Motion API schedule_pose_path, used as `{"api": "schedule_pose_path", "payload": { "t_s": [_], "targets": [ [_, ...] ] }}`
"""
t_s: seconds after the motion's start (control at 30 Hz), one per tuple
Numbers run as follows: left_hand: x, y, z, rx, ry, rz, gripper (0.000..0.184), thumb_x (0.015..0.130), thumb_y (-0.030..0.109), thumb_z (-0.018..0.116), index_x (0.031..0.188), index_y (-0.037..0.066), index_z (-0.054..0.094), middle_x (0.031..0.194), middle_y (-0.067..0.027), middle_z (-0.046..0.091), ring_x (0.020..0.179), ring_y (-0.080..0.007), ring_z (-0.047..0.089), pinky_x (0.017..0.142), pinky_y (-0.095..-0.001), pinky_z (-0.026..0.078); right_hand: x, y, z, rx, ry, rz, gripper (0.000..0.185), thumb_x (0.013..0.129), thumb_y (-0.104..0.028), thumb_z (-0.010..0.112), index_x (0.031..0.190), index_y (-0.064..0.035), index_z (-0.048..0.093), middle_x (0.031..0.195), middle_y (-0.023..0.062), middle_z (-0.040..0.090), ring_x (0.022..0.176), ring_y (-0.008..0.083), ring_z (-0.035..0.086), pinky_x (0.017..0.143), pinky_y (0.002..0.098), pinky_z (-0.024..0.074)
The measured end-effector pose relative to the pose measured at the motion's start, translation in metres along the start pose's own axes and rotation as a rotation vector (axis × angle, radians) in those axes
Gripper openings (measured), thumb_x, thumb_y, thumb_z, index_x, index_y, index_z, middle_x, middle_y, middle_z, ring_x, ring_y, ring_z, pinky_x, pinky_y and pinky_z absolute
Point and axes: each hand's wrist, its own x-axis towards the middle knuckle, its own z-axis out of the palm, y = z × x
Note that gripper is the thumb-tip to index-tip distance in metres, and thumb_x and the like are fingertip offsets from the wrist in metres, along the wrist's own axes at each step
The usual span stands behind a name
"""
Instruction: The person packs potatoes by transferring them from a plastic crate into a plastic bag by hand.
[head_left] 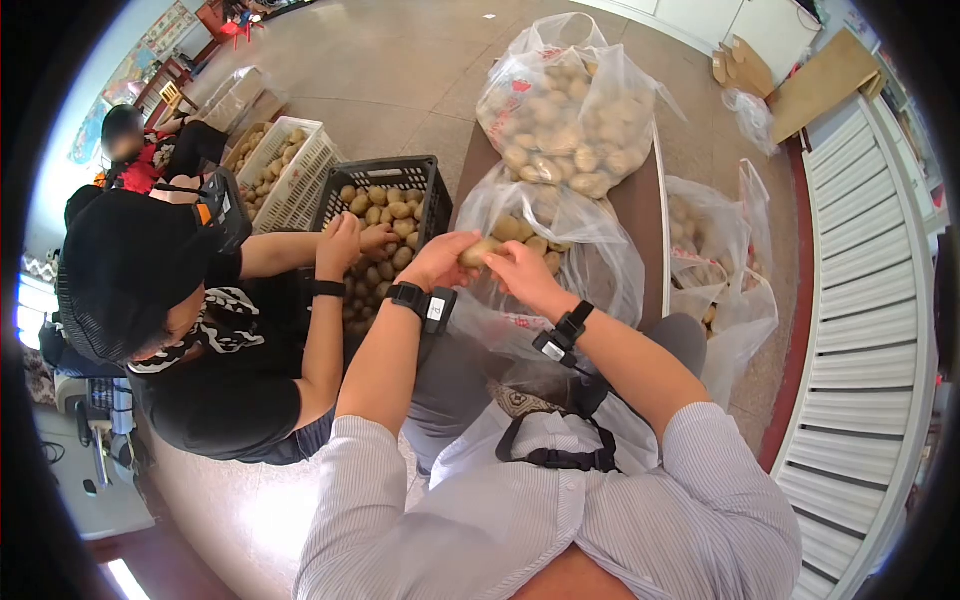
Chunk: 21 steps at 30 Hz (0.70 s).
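Between my two hands is a pale brown potato (480, 252). My left hand (442, 262) grips it from the left, fingers curled round it. From the right, the fingers of my right hand (525, 277) close on its other end. Just beyond them, an opened clear plastic bag (605, 265) holds more potatoes (522, 230). To the left stands a black crate (432, 190) filled with potatoes, close to my left hand.
A co-worker (230, 330) sits at my left, hands over the black crate. Behind it is a white crate (300, 190) of potatoes. A full bag (570, 115) stands on the brown bench (640, 190); more bags (725, 255) lie on the floor by the white radiator (860, 330).
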Motion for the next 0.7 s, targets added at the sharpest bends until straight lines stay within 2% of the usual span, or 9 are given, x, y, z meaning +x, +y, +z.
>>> {"api": "schedule_pose_path", "payload": {
  "t_s": [0.13,0.2,0.23,0.3,0.33,0.4,0.5,0.63,0.7],
  "targets": [
    [0.011,-0.008,-0.016,-0.199,0.163,0.101,0.028,0.097,0.035,0.058,0.103,0.008,0.060,0.082,-0.0028,0.063,0.061,-0.0162,0.059,0.050,-0.0289,0.046,0.000,0.043,-0.015,-0.132,0.012,0.004,0.032,0.091,-0.028,0.064,0.102,0.0015,0.061,0.082,0.0110,0.065,0.070,0.0192,0.063,0.062,0.0339,0.0506],
    [0.012,-0.011,-0.025,-0.273,0.263,0.127,0.028,0.097,0.034,0.057,0.104,0.007,0.060,0.083,-0.0041,0.063,0.063,-0.0173,0.060,0.052,-0.0300,0.048,-0.005,0.057,-0.031,-0.619,0.034,-0.085,0.036,0.089,-0.026,0.065,0.112,0.0011,0.058,0.094,0.0142,0.066,0.088,0.0297,0.065,0.077,0.0367,0.0517],
    [0.012,-0.012,-0.031,-0.335,0.334,0.159,0.028,0.097,0.033,0.057,0.105,0.007,0.060,0.084,-0.0054,0.063,0.065,-0.0183,0.060,0.053,-0.0310,0.049,-0.007,0.063,-0.037,-0.614,0.012,-0.084,0.036,0.089,-0.026,0.065,0.112,0.0011,0.058,0.094,0.0142,0.066,0.088,0.0297,0.065,0.077,0.0367,0.0517],
    [0.015,-0.014,-0.044,-0.396,0.395,0.151,0.028,0.098,0.031,0.055,0.107,0.004,0.060,0.087,-0.0084,0.063,0.068,-0.0216,0.061,0.058,-0.0344,0.053,-0.008,0.071,-0.052,-0.761,0.037,-0.043,0.038,0.085,-0.022,0.067,0.114,0.0014,0.058,0.107,0.0186,0.063,0.098,0.0366,0.062,0.086,0.0412,0.0489],
    [0.017,-0.017,-0.051,-0.466,0.460,0.173,0.028,0.098,0.030,0.054,0.109,0.004,0.059,0.089,-0.0098,0.063,0.070,-0.0237,0.061,0.061,-0.0365,0.054,-0.007,0.074,-0.058,-0.761,0.031,-0.042,0.038,0.085,-0.022,0.067,0.114,0.0014,0.058,0.107,0.0186,0.063,0.098,0.0366,0.062,0.086,0.0412,0.0489],
    [0.024,-0.023,-0.067,-0.571,0.591,0.198,0.027,0.099,0.025,0.052,0.112,0.002,0.057,0.095,-0.0129,0.061,0.076,-0.0290,0.061,0.066,-0.0411,0.057,-0.003,0.080,-0.064,-0.856,0.124,-0.127,0.037,0.084,-0.020,0.064,0.116,-0.0039,0.057,0.119,0.0191,0.057,0.108,0.0388,0.057,0.089,0.0457,0.0479],
    [0.030,-0.031,-0.086,-0.648,0.667,0.222,0.026,0.099,0.022,0.050,0.115,0.002,0.056,0.097,-0.0135,0.060,0.079,-0.0301,0.061,0.069,-0.0427,0.057,-0.002,0.068,-0.060,-0.899,0.108,-0.198,0.044,0.083,-0.018,0.064,0.123,-0.0050,0.053,0.130,0.0181,0.049,0.110,0.0387,0.056,0.089,0.0469,0.0487],
    [0.035,-0.039,-0.096,-0.605,0.707,0.266,0.022,0.097,0.018,0.051,0.111,0.003,0.059,0.100,-0.0123,0.061,0.079,-0.0264,0.061,0.071,-0.0402,0.057,0.005,0.058,-0.039,-0.962,0.003,-0.219,0.043,0.083,-0.015,0.063,0.124,-0.0075,0.053,0.130,0.0153,0.049,0.109,0.0368,0.057,0.087,0.0462,0.0502],
    [0.036,-0.041,-0.098,-0.587,0.727,0.270,0.021,0.096,0.017,0.052,0.110,0.003,0.060,0.101,-0.0125,0.061,0.079,-0.0255,0.061,0.072,-0.0398,0.057,0.009,0.066,-0.030,-1.052,-0.020,-0.373,0.039,0.081,-0.010,0.062,0.120,-0.0093,0.055,0.128,0.0133,0.050,0.107,0.0353,0.057,0.085,0.0447,0.0523]
  ]
}}
